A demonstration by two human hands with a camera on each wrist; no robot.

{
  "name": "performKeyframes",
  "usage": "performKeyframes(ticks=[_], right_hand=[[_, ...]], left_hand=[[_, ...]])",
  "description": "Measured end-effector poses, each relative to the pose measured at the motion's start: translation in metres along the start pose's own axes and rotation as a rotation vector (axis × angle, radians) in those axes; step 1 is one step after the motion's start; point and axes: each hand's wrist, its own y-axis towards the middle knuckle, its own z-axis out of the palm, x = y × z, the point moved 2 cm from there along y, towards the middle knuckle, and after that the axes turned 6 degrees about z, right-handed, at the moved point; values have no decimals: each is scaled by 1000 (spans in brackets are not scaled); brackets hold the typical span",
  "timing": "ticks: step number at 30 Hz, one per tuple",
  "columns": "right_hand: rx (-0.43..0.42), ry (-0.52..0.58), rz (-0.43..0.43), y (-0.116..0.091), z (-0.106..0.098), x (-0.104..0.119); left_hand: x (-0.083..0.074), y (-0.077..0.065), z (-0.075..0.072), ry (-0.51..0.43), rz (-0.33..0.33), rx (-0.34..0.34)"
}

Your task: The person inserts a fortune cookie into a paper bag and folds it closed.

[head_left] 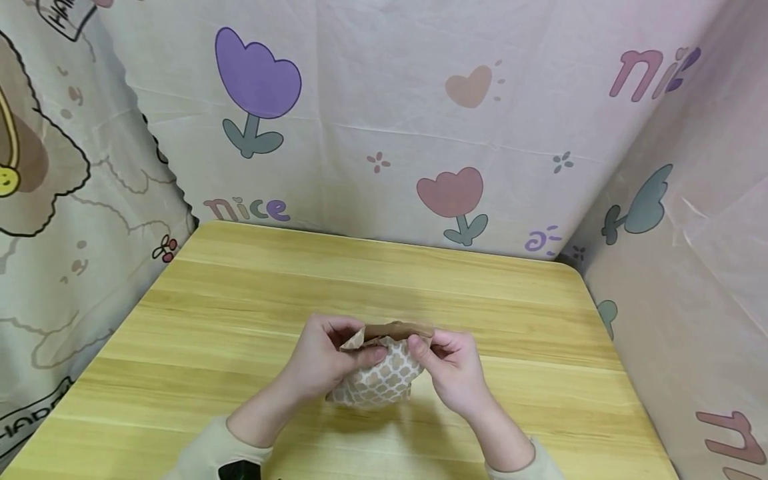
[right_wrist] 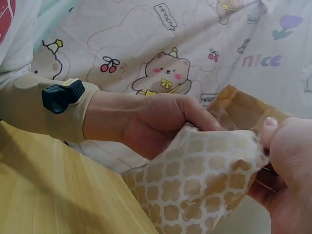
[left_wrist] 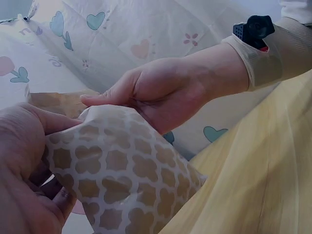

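Paper bag, brown with a white lattice print, held in front of the person over the near middle of the tabletop. Mouth uppermost and parted: plain brown back wall shows behind the patterned front. Lower end slants toward the person's left; cannot tell whether it touches the wood.

Left hand: pinching the bag's rim at its left side, thumb laid across the printed face, other fingers mostly hidden behind the paper. Right hand: pinching the rim at the opposite corner, thumb on the near face, fingers bent behind. Paper creased near both grips.

Both forearms in pale sleeves. Small black camera on the left cuff, a similar dark camera on the right.

Tabletop: yellowish wood grain, rounded far corners. Printed cloth hangs behind and along both sides; purple tulip and pink tulip on the back stretch, a party-hatted bear on the left one.
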Motion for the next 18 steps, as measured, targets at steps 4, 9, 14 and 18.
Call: performKeyframes(ticks=[4,9,14,18], right_hand=[[-37,-34,6,1,0,2],[-113,-61,49,1,-1,1],[-121,-60,64,0,-3,-1],[-91,-22,99,-1,-5,-1]], left_hand=[[1,0,1,0,-7,-4],[3,-1,3,10,18,5],[5,-1,5,75,18,-34],[7,1,4,121,1,-46]])
